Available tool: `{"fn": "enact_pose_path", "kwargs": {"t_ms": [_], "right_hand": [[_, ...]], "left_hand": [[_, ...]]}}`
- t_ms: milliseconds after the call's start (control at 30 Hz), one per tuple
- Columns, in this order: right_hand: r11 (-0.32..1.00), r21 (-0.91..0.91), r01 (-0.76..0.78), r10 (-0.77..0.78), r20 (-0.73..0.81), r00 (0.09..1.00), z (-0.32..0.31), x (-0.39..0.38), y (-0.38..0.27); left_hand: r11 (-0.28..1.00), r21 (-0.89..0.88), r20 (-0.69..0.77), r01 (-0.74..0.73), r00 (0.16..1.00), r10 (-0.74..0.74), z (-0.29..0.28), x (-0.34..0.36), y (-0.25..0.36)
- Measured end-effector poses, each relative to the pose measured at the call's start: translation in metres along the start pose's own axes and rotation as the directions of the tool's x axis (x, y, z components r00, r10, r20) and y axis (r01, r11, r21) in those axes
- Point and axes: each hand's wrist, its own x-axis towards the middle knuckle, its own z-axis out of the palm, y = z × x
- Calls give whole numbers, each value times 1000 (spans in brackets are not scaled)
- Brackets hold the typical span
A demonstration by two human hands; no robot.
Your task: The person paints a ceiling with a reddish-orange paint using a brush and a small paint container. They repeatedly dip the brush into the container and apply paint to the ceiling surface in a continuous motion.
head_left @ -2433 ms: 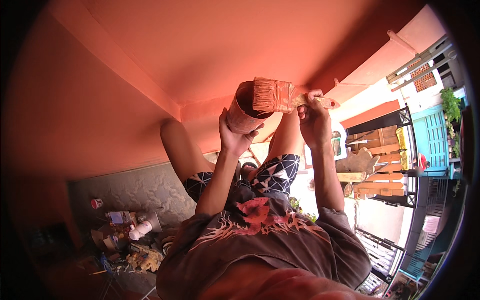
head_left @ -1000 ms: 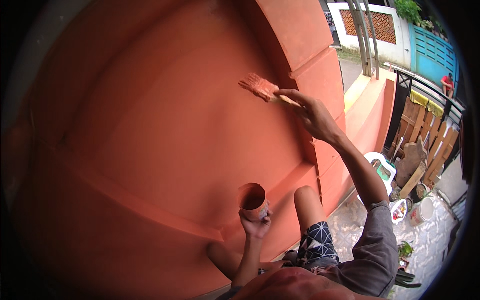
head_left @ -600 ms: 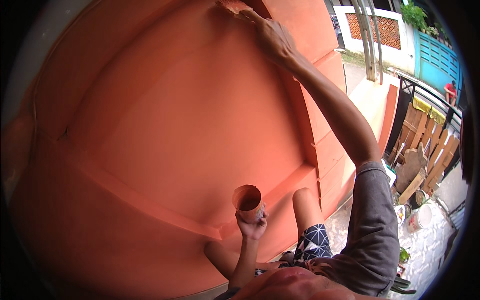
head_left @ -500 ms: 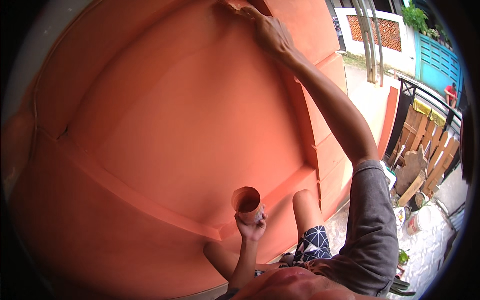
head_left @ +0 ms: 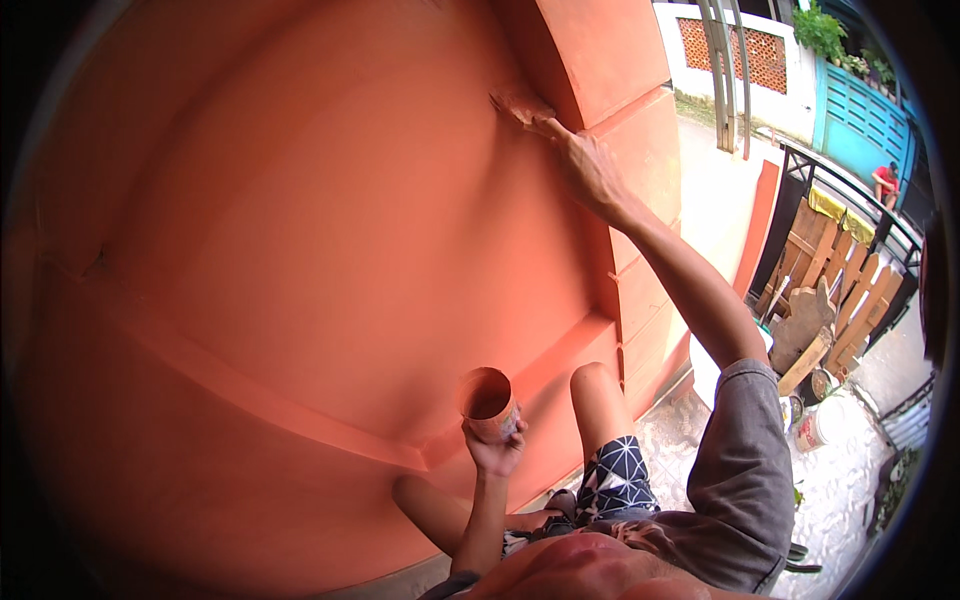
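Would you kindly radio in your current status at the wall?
Left hand holding open can. Right hand holding brush at orange wall. Protruding pillar just right of brush.

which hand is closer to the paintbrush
Right. The right hand grips the paintbrush by its handle; the left hand is well below it in the picture, holding the paint-smeared cylindrical container.

No text is legible — the white bucket [head_left: 820, 427] bears tiny red marks.
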Motion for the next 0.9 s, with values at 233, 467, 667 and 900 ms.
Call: {"fn": "enact_pose_path", "kwargs": {"t_ms": [233, 467, 667, 900], "right_hand": [[997, -70, -18, 43, 375, 926, 4, -96, 37], [945, -311, 98, 84, 524, 848, -38, 22, -12], [889, -380, 256, -210, 159, 965, -120, 134, -46], [989, 84, 126, -96, -295, 951, -114, 97, -51]], "left_hand": [[997, 72, -90, 7, 996, -1, 11, 7, -14], [999, 31, -13, 18, 1000, -17, 3, -1, -11], [999, -6, 53, 53, 997, -52, 3, -3, -8], [1000, 26, -38, -4, 999, 5, 8, -1, -14]]}}
